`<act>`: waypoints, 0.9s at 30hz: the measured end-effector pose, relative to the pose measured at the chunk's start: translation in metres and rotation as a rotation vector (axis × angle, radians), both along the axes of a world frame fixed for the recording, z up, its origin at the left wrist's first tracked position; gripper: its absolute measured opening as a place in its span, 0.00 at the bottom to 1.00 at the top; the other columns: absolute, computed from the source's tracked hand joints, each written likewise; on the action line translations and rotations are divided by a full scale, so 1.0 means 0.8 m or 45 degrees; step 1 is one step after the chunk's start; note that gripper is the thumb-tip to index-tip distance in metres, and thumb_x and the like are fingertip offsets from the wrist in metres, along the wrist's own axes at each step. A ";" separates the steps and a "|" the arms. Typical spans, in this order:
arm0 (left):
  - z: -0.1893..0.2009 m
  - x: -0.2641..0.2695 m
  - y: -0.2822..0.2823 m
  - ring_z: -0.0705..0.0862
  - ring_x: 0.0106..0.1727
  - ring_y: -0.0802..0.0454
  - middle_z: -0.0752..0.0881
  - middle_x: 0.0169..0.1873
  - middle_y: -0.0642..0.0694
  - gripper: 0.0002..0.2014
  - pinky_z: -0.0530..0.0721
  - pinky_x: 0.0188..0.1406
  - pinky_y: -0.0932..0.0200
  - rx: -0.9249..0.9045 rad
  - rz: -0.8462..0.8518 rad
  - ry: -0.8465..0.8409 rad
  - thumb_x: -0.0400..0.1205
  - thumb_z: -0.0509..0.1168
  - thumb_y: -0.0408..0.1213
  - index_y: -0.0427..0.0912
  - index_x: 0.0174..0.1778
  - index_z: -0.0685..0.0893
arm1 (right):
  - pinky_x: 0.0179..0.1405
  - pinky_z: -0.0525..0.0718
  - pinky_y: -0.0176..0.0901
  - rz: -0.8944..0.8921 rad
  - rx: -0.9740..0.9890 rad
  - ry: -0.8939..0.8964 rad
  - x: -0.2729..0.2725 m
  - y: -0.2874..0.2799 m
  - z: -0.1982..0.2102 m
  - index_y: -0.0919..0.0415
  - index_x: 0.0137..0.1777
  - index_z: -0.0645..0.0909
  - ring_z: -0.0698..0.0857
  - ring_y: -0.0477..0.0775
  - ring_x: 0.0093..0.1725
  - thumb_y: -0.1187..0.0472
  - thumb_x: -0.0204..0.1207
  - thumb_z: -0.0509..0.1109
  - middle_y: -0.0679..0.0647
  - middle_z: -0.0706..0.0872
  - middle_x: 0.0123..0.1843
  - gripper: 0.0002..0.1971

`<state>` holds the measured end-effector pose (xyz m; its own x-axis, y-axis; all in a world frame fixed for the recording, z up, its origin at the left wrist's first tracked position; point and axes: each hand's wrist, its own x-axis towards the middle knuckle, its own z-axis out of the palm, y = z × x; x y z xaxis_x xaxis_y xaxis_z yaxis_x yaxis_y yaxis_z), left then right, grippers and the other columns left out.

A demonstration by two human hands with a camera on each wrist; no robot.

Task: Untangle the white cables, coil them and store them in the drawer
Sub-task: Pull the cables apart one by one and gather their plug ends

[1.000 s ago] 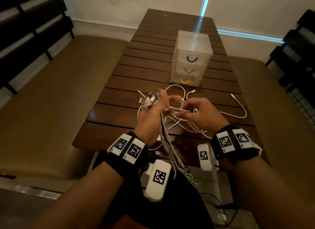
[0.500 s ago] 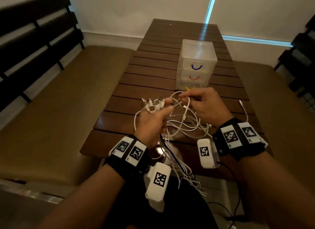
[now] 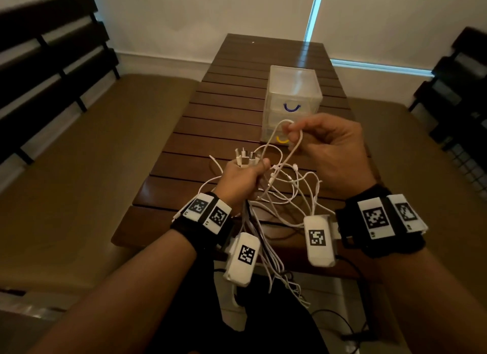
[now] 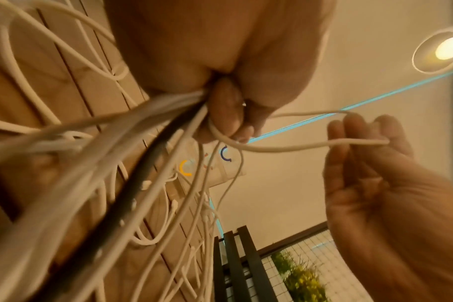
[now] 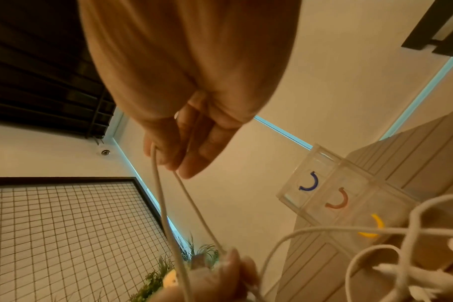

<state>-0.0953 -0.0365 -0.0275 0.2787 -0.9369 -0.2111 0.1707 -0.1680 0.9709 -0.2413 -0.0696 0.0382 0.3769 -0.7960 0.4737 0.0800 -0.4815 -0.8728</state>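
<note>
Right hand (image 3: 332, 153) risen with cable loop (image 3: 290, 137) — orange handle (image 5: 338, 201) wrist-view only

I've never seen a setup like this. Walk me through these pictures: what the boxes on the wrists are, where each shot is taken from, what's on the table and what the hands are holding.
No robot here: a person works with bare hands. The checkered white boxes strapped to the wrists are cameras and tracking tags. One picture comes from a head-worn camera looking down; the other two look along each hand from the wrist.

On the slatted wooden table stands a clear drawer unit with blue, orange and yellow handles, all drawers closed. In front of it lies a tangle of white cables.

The left hand grips a bunch of those cables, plug ends sticking up out of the fist. The right hand pinches a loop of one cable, lifted above the rest, apparently to work it free.
</note>
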 end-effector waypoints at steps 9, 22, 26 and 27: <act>0.009 0.001 -0.004 0.75 0.25 0.59 0.81 0.23 0.52 0.11 0.74 0.30 0.60 -0.256 0.024 -0.653 0.76 0.72 0.42 0.44 0.29 0.85 | 0.54 0.77 0.29 -0.316 -0.284 0.976 0.002 -0.014 0.025 0.51 0.58 0.83 0.80 0.46 0.58 0.55 0.79 0.66 0.50 0.81 0.60 0.10; -0.006 0.012 0.009 0.77 0.27 0.59 0.83 0.29 0.44 0.10 0.75 0.30 0.64 -0.002 -0.355 -0.723 0.79 0.69 0.36 0.31 0.38 0.85 | 0.37 0.84 0.36 -0.619 -0.079 0.059 -0.008 -0.025 0.046 0.58 0.43 0.83 0.83 0.42 0.33 0.62 0.84 0.61 0.50 0.82 0.33 0.11; -0.010 0.020 0.002 0.86 0.35 0.45 0.88 0.32 0.37 0.10 0.84 0.43 0.48 -0.047 -0.150 -0.622 0.74 0.72 0.42 0.40 0.32 0.86 | 0.42 0.79 0.23 -0.747 -0.052 0.388 -0.014 -0.026 0.041 0.52 0.58 0.81 0.81 0.32 0.44 0.66 0.81 0.64 0.47 0.83 0.50 0.10; -0.008 0.020 0.002 0.84 0.33 0.47 0.87 0.30 0.41 0.10 0.83 0.42 0.49 -0.043 -0.131 -0.655 0.74 0.72 0.43 0.42 0.30 0.86 | 0.50 0.79 0.25 -0.786 -0.169 0.577 -0.014 -0.024 0.036 0.51 0.66 0.78 0.79 0.34 0.53 0.67 0.79 0.65 0.49 0.81 0.59 0.18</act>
